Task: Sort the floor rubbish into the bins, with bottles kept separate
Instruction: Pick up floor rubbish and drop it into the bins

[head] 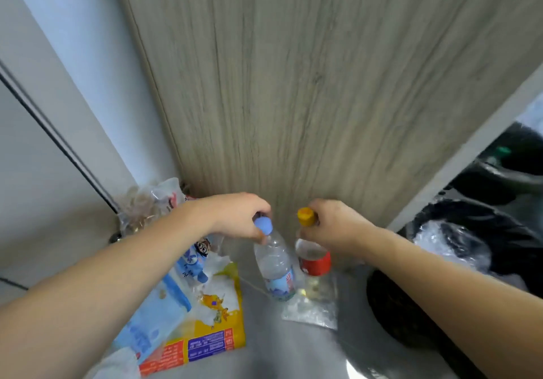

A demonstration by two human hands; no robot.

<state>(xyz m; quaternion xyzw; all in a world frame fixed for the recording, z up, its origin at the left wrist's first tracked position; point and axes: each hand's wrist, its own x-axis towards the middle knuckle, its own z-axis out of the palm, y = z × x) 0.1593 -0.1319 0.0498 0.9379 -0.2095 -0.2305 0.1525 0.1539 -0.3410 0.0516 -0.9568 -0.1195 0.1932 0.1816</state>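
Bottles gripped by their necks, one in each hand, above rubbish scattered on a grey floor.

From left: a clear bag of scraps lies in the far corner, with a blue packet and a yellow wrapper nearer. The left hand has its fingers curled round the neck of a blue-capped water bottle; just beside it, the right hand pinches the neck of an orange-capped bottle with a red label. Both bottles stand upright before a wooden panel, the orange-capped one over a clear plastic bag. Black-lined bins stand at right.
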